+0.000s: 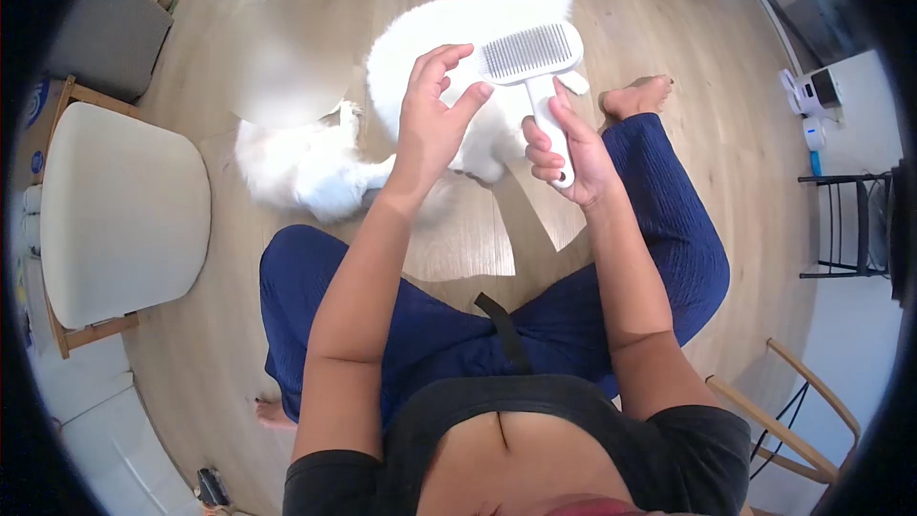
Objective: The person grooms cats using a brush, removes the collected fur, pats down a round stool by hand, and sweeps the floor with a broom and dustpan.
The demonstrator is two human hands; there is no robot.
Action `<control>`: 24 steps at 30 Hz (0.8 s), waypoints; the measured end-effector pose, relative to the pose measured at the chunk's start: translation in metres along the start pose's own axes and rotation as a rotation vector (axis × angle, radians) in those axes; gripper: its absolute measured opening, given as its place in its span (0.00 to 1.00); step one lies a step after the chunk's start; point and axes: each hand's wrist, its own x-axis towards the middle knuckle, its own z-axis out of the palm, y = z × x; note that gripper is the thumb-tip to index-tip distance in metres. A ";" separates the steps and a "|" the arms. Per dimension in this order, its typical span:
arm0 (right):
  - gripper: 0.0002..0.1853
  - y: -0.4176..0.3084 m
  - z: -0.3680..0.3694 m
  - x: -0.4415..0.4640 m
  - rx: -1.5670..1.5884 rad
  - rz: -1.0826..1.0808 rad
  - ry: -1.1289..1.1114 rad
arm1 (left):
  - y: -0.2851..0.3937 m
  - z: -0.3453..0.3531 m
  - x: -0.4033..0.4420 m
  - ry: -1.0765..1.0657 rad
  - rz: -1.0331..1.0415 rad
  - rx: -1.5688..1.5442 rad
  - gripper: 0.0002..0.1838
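Between the hands: a gap lies on the near side of the brush head (523, 54), bounded by the left hand (435, 119) and right hand (565, 151).
Brush's left end: left fingers sit just beside it, leaving little room; contact is unclear.
Beyond the hands: a large white-furred body (449, 24) blocks the way forward.
Left: more white fur (291, 162) lies low; a blurred patch (291, 62) hides what is above. Floor (458, 248) separates it from the white chair (124, 215).
Right: the bare foot (638, 96) and blue trouser leg (678, 220) form a barrier.
Between the legs: open floor.
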 end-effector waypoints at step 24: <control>0.22 0.004 -0.007 0.017 0.019 -0.241 0.105 | -0.005 0.029 0.018 -0.056 0.055 0.078 0.33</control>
